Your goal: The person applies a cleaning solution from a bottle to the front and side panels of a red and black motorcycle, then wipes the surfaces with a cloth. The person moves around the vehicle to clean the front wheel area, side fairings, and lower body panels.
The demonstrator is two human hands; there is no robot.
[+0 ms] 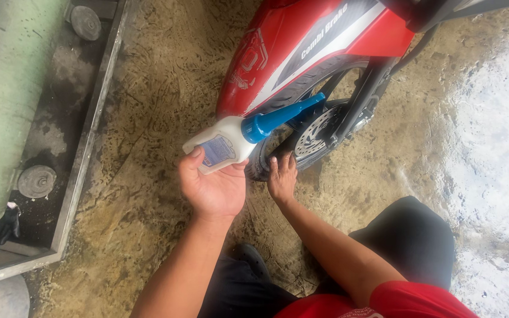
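My left hand point(212, 187) grips a small white squeeze bottle point(222, 145) with a long blue nozzle point(284, 116). The nozzle points up and to the right, toward the front wheel of a red motorbike. My right hand point(282, 176) rests flat with fingers spread on the black front tyre point(261, 164), just below the bottle. Behind the tyre sits the silver brake disc point(314, 136) and the dark fork leg point(363, 100). The red front mudguard point(278, 56) with a white stripe arches over the wheel.
Sandy, dirty concrete floor point(148, 147) lies all around. A metal-framed pit point(83, 153) with a green cylinder point(1, 88) and round discs lies at left, a black glove point(4, 227) on its edge. My dark trouser knee point(410, 235) is at lower right.
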